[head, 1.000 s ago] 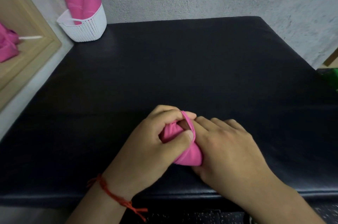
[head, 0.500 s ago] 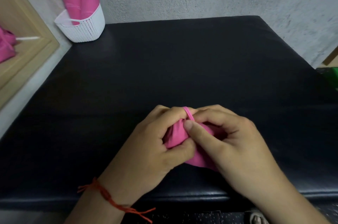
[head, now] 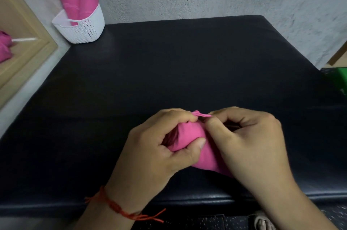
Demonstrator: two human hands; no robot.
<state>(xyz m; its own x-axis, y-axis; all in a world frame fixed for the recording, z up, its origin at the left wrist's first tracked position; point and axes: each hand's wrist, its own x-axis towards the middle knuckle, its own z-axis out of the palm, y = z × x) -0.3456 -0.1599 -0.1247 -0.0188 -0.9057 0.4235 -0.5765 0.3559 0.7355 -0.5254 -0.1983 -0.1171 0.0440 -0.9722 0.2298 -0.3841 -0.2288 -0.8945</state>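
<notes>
Stretching hem [head: 201,115] of pink cloth [head: 189,135] farther right than before, pinching it with right hand [head: 249,143], clamping the rest in left hand [head: 155,150] on tabletop [head: 187,70], likely keeping roll tight.

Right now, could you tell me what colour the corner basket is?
The basket is white, seen best in the head view.

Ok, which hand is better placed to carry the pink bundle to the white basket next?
Probably the left. The left hand wraps the pink bundle, and the white basket sits far left; the right hand only pinches its top edge.
</notes>
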